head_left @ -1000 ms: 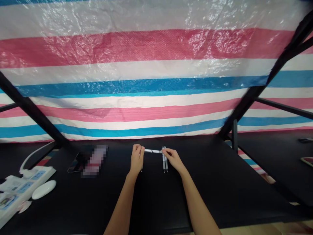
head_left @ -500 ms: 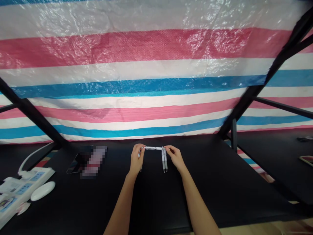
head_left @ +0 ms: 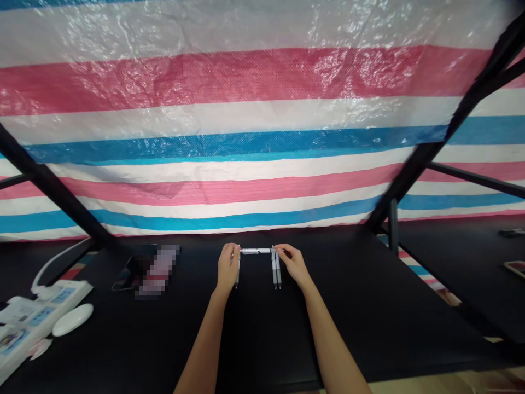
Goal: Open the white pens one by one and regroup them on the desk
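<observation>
A white pen (head_left: 256,250) lies crosswise between my two hands, one end at each. My left hand (head_left: 228,268) has its fingers closed on the left end of this pen. At the right end, the thumb and fingers of my right hand (head_left: 292,261) pinch the grey tip. Two white-and-grey pens (head_left: 276,271) lie side by side on the black table just left of my right hand, pointing toward me. Another pen (head_left: 237,278) lies lengthwise beside my left hand, partly hidden by the fingers.
A dark phone (head_left: 131,271) lies on the black table (head_left: 266,339) to the left, partly pixelated. Farther left are a white power strip (head_left: 36,323) with a cable and a white oval object (head_left: 73,319). Black frame bars (head_left: 404,175) and a striped tarp (head_left: 246,120) stand behind.
My left hand and the crosswise pen's left end have come slightly down and left. More of the lengthwise pen beside that hand shows. My right hand is almost still.
</observation>
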Available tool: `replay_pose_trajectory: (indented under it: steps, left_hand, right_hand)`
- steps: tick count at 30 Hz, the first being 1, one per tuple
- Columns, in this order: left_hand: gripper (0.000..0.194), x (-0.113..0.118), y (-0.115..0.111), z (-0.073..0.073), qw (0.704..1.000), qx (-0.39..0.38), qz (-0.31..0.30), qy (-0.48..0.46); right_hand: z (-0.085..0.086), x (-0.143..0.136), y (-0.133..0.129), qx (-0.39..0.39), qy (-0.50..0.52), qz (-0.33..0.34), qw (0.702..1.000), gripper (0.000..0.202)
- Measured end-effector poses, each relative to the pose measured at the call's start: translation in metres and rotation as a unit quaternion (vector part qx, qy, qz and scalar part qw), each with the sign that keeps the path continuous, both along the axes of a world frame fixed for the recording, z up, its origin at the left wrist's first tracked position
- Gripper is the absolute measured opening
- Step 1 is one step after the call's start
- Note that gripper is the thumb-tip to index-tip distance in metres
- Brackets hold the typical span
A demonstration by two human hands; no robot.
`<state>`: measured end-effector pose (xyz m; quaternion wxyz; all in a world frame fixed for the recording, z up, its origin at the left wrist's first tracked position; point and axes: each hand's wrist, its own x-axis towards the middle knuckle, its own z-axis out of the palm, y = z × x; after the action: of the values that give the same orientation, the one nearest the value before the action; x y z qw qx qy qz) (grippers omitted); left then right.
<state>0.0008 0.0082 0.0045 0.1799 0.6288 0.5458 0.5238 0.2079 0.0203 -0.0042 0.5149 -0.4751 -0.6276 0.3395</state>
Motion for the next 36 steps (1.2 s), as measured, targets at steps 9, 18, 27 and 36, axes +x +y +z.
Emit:
replay_pose_trajectory:
  steps: [9,18,27,36]
  left_hand:
    - [0.021,0.0014,0.0008,-0.0007,0.999,0.018,-0.027,0.009]
    - [0.022,0.0001,0.0013,-0.004,0.999,-0.031,-0.016,-0.034]
    - [0.019,-0.0005,0.0036,-0.0062,0.999,0.016,-0.031,-0.015]
    - [0.032,0.0022,-0.0006,0.0022,0.999,0.009,-0.032,-0.002]
  right_hand:
    - [0.002,0.0006,-0.0003,0.001,0.0,-0.015,1.0,0.03]
    - [0.0001,0.0018,0.0012,0.009,0.017,-0.027,0.999,0.029]
    - [-0.0015,0.001,0.0014,0.011,0.02,-0.025,0.999,0.029]
    - [0.0009,0.0004,0.0002,0.009,0.018,-0.02,1.0,0.027]
